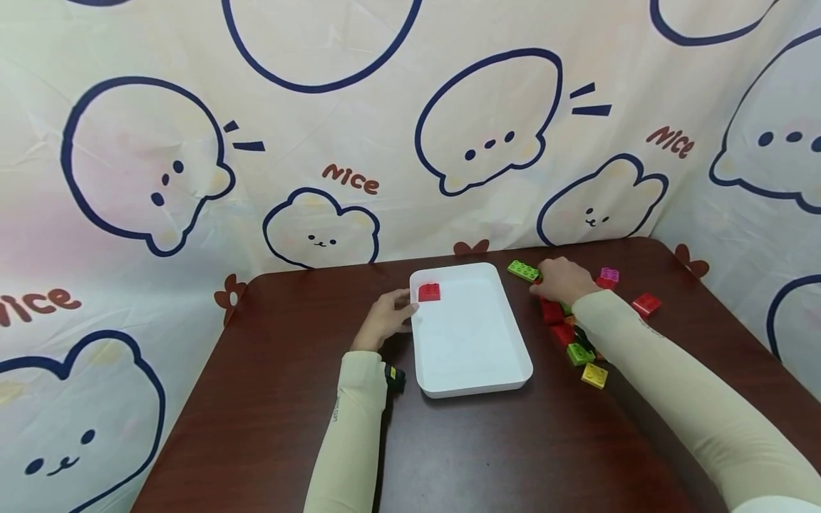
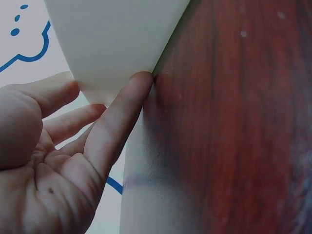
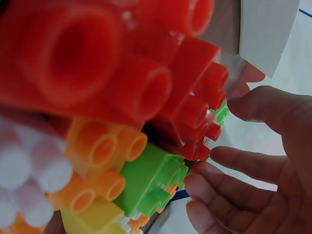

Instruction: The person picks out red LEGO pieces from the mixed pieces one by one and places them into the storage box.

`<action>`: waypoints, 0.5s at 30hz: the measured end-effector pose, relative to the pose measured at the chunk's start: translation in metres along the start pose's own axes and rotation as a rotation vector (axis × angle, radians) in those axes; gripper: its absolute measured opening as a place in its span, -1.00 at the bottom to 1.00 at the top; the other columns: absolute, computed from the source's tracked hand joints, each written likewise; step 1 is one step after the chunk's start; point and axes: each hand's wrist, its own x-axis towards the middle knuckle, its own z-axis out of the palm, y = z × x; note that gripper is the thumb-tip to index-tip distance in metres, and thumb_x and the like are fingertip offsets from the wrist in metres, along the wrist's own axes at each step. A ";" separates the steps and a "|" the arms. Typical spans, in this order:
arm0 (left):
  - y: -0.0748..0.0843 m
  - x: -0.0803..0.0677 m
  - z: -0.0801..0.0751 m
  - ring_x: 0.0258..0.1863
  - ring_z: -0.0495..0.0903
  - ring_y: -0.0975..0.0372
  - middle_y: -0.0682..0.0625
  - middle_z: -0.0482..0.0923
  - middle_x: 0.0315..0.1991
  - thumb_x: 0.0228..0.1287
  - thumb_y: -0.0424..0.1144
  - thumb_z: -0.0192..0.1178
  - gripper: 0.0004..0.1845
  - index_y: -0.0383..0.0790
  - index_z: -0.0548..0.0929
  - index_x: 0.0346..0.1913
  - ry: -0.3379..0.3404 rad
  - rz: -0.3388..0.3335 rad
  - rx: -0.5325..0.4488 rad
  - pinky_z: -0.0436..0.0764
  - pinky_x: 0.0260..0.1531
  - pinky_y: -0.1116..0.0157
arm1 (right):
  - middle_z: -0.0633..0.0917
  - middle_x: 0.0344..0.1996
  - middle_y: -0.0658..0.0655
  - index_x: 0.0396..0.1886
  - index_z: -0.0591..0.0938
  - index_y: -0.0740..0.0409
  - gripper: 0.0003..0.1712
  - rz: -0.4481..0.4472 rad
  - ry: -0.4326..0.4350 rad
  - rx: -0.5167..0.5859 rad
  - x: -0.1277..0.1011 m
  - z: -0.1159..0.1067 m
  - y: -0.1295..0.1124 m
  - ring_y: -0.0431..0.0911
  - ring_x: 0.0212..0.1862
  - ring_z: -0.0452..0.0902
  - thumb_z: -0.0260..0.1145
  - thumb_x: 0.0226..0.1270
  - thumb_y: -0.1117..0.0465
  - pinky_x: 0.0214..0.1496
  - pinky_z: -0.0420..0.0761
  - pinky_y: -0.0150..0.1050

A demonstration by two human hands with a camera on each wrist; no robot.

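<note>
My left hand (image 1: 383,320) rests at the left side of a white tray (image 1: 471,342). In the left wrist view its fingertips touch the tray's outer wall (image 2: 117,39). A red brick (image 1: 429,292) lies in the tray's far left corner. My right hand (image 1: 564,279) is at the far end of a pile of toy bricks right of the tray. In the right wrist view the thumb and fingers are apart, with fingertips close by red bricks (image 3: 197,114); whether they touch is unclear. A green brick (image 3: 153,178) and orange bricks (image 3: 100,151) are nearby. My forearm hides part of the pile.
A green brick (image 1: 523,270) lies between tray and right hand. Beyond the right wrist are a pink brick (image 1: 609,274) and a red brick (image 1: 646,305). A yellow brick (image 1: 594,375) marks the pile's near end. A printed curtain (image 1: 398,135) stands behind the dark wooden table (image 1: 288,399).
</note>
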 end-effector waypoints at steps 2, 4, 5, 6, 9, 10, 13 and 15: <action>0.000 0.000 0.000 0.01 0.68 -0.04 -0.25 0.50 0.24 0.48 -0.25 0.23 -0.41 -0.27 0.35 0.49 0.003 -0.002 -0.002 0.74 -0.09 0.09 | 0.67 -0.17 0.32 0.03 0.58 0.38 -0.50 0.003 -0.014 -0.004 0.000 0.000 -0.001 0.14 -0.19 0.56 0.39 0.35 0.05 -0.04 0.68 0.18; -0.001 0.000 0.000 0.01 0.68 -0.04 -0.25 0.50 0.24 0.48 -0.26 0.22 -0.41 -0.28 0.35 0.49 0.002 0.000 -0.007 0.74 -0.09 0.09 | 0.67 -0.19 0.31 0.02 0.58 0.39 -0.53 0.002 -0.027 -0.011 0.000 -0.001 -0.002 0.14 -0.20 0.56 0.39 0.36 0.07 -0.04 0.68 0.17; -0.001 0.000 0.000 0.01 0.68 -0.04 -0.25 0.50 0.24 0.48 -0.26 0.22 -0.41 -0.28 0.36 0.48 0.002 0.000 -0.010 0.74 -0.09 0.09 | 0.67 -0.18 0.31 0.02 0.59 0.38 -0.54 0.004 -0.030 -0.011 -0.001 -0.001 -0.002 0.14 -0.19 0.56 0.39 0.35 0.08 -0.05 0.68 0.16; -0.001 0.000 0.000 0.01 0.68 -0.04 -0.26 0.50 0.24 0.49 -0.26 0.22 -0.42 -0.28 0.36 0.48 0.000 0.002 -0.011 0.74 -0.09 0.09 | 0.67 -0.18 0.31 0.02 0.59 0.38 -0.55 0.004 -0.034 -0.010 0.000 -0.001 -0.002 0.14 -0.19 0.56 0.39 0.35 0.10 -0.04 0.68 0.16; -0.001 0.001 0.000 0.01 0.68 -0.04 -0.26 0.50 0.23 0.48 -0.26 0.22 -0.42 -0.28 0.36 0.48 -0.001 0.004 -0.013 0.74 -0.09 0.09 | 0.66 -0.15 0.34 0.07 0.58 0.40 -0.53 0.003 -0.042 -0.002 0.000 0.000 -0.002 0.16 -0.16 0.56 0.40 0.35 0.12 -0.03 0.68 0.18; -0.001 0.001 0.000 0.01 0.68 -0.04 -0.26 0.50 0.23 0.48 -0.26 0.23 -0.42 -0.28 0.36 0.48 -0.002 0.002 -0.014 0.74 -0.08 0.09 | 0.66 -0.13 0.34 0.09 0.57 0.40 -0.52 0.002 -0.044 0.002 0.000 0.000 -0.002 0.16 -0.15 0.56 0.40 0.35 0.12 -0.02 0.68 0.18; -0.001 0.001 0.000 0.01 0.68 -0.04 -0.25 0.50 0.23 0.48 -0.25 0.23 -0.41 -0.27 0.36 0.48 -0.001 0.000 -0.012 0.74 -0.09 0.10 | 0.66 -0.10 0.36 0.14 0.55 0.41 -0.47 -0.003 -0.048 0.017 0.000 0.000 -0.002 0.18 -0.13 0.56 0.41 0.34 0.14 0.01 0.67 0.20; -0.001 0.001 0.000 0.01 0.68 -0.04 -0.26 0.50 0.23 0.48 -0.26 0.23 -0.41 -0.27 0.36 0.48 -0.002 0.001 -0.014 0.74 -0.09 0.10 | 0.65 -0.10 0.36 0.14 0.55 0.41 -0.48 -0.006 -0.056 0.027 0.001 0.000 -0.001 0.18 -0.12 0.55 0.42 0.34 0.15 0.02 0.67 0.19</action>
